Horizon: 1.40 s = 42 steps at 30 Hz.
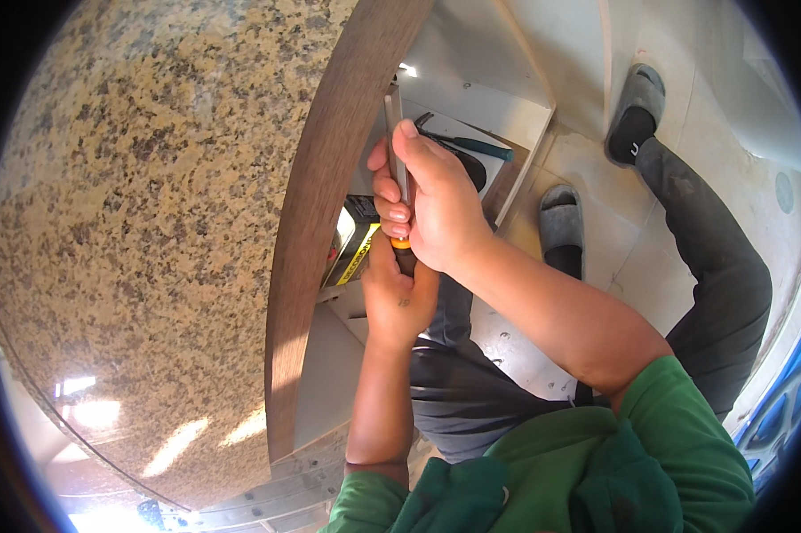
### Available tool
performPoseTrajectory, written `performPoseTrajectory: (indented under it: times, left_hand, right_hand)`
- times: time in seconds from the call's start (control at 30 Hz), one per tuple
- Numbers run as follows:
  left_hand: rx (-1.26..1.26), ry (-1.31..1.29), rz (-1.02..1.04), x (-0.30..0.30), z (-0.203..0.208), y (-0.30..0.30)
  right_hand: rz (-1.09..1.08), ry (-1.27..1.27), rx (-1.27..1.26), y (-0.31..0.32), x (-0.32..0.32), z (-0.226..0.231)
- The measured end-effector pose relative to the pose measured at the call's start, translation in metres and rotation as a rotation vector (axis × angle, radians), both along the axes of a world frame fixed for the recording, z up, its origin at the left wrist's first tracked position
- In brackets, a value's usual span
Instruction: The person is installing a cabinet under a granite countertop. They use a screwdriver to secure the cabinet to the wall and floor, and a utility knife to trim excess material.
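Observation:
My left hand (395, 298) is closed round the dark handle of a screwdriver (404, 258), which has a yellow collar. Just beyond it, my right hand (440, 200) wraps round a narrow metal rail (393, 111), thumb stretched along it. The rail runs up beside the wooden edge (329, 178) of the countertop. My right fingers hide the screwdriver's shaft and tip, so I cannot tell where the tip rests. Both hands are close together, over the open cabinet space.
A speckled granite countertop (151, 240) fills the left. Below the hands lie a hammer with a teal handle (485, 147) and a black and yellow box (362, 238). Pale cabinet panels (480, 62) stand beyond. My sandalled feet (562, 226) are on the tiled floor, right.

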State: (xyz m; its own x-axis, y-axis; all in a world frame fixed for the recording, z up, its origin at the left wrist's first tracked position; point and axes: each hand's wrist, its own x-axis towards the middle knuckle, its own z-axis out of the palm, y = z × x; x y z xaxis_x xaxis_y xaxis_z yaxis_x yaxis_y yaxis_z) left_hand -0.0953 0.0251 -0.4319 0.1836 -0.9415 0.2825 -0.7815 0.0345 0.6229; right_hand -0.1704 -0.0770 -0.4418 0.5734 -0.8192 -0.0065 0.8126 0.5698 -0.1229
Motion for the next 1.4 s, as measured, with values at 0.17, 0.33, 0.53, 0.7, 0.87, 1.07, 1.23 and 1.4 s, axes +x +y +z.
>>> performPoseTrajectory:
  times: [0.17,0.33,0.53,0.7,0.87,1.07,1.23,1.4]
  left_hand:
    - [0.092,-0.025,0.007,0.005,0.004,-0.009]
    - [0.019,-0.012,-0.035,0.008,-0.002,-0.005]
    - [0.095,-0.022,-0.001,0.008,0.004,-0.013]
    - [0.067,0.002,-0.032,0.007,0.006,-0.01]
    - [0.104,0.02,-0.022,0.009,0.006,-0.017]
    - [0.103,-0.096,-0.024,0.004,0.016,-0.018]
    - [0.114,-0.069,-0.028,0.004,0.014,-0.019]
    - [0.078,-0.13,-0.074,0.006,0.02,-0.026]
  right_hand:
    - [-0.02,0.03,-0.006,-0.006,-0.002,0.003]
    - [0.017,0.036,-0.013,0.005,-0.001,0.002]
    - [-0.02,0.04,0.002,-0.009,-0.002,0.004]
    - [-0.007,0.054,0.014,0.0,-0.004,0.007]
    - [-0.055,0.048,0.038,-0.012,-0.001,0.011]
    - [-0.033,0.07,0.021,-0.012,-0.004,0.012]
    - [-0.057,0.089,0.036,-0.013,-0.005,0.011]
    - [-0.056,0.117,0.029,-0.014,-0.004,0.014]
